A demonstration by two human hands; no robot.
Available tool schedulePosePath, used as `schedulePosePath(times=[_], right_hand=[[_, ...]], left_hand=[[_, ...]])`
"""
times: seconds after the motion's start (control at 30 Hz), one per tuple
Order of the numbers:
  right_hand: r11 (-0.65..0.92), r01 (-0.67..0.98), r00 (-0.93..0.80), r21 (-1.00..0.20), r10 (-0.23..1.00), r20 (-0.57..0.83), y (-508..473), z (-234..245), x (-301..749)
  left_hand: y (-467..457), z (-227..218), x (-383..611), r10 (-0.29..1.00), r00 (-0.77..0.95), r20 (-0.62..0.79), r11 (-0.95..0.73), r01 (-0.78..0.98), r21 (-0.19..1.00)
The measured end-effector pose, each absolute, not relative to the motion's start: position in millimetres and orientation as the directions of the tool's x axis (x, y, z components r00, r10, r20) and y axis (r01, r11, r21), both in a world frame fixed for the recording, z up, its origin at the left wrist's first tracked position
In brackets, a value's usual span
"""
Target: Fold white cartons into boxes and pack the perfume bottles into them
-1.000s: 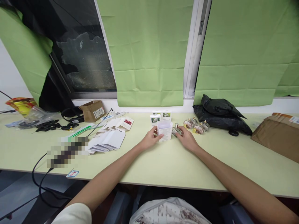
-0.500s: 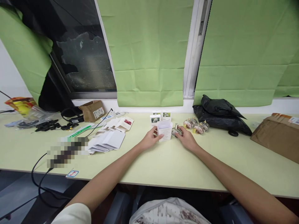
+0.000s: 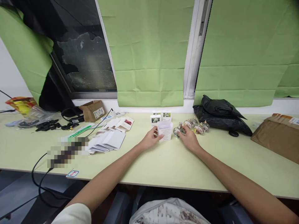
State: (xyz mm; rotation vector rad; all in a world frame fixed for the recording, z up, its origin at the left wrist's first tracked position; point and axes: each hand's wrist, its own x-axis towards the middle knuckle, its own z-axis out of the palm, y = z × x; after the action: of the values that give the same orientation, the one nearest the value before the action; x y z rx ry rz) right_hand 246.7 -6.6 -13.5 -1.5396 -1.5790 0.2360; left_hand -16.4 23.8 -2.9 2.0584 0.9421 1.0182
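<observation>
Near the middle of the table, my left hand (image 3: 153, 137) grips a small white box (image 3: 165, 133) by its left side; the box is upright with its top flap up. To the right of it, my right hand (image 3: 188, 137) holds a round glass perfume bottle (image 3: 176, 132) with a silver cap, tilted slightly to the right. The bottle is apart from the box. Several similar round bottles with gold tops (image 3: 199, 128) stand in a cluster just beyond my right hand. Behind the white box stand small boxes with a flower picture (image 3: 166, 116).
Flat white cartons (image 3: 109, 140) lie in a pile at left, near a small brown cardboard box (image 3: 92, 111) and black cables. Black plastic bags (image 3: 220, 118) and a large brown parcel (image 3: 277, 135) sit at right. The table's front edge (image 3: 173, 186) runs before me.
My right hand has moved the perfume bottle slightly to the right, away from the white box, and tilted it. My left hand and the box stay in place.
</observation>
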Motion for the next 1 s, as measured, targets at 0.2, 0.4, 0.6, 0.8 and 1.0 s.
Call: schedulePosePath(times=[0.2, 0.4, 0.6, 0.8, 1.0], right_hand=[[0.306, 0.646, 0.252, -0.699, 0.779, 0.574, -15, -5, 244], [0.457, 0.638, 0.176, -0.619, 0.696, 0.696, -30, -1, 236], [0.651, 0.664, -0.107, -0.368, 0.57, 0.815, -42, -1, 226], [0.726, 0.661, -0.281, -0.19, 0.474, 0.834, -47, -3, 218], [0.724, 0.677, -0.27, -0.128, 0.406, 0.873, -43, -6, 221]], left_hand=[[24, -2, -17, 0.808, 0.444, 0.386, -0.546, 0.319, 0.775], [23, 0, -18, 0.797, 0.444, 0.41, -0.571, 0.331, 0.751], [23, 4, -21, 0.76, 0.387, 0.522, -0.647, 0.376, 0.664], [19, 7, -22, 0.688, 0.42, 0.591, -0.725, 0.412, 0.552], [12, 12, -21, 0.625, 0.495, 0.604, -0.781, 0.395, 0.485]])
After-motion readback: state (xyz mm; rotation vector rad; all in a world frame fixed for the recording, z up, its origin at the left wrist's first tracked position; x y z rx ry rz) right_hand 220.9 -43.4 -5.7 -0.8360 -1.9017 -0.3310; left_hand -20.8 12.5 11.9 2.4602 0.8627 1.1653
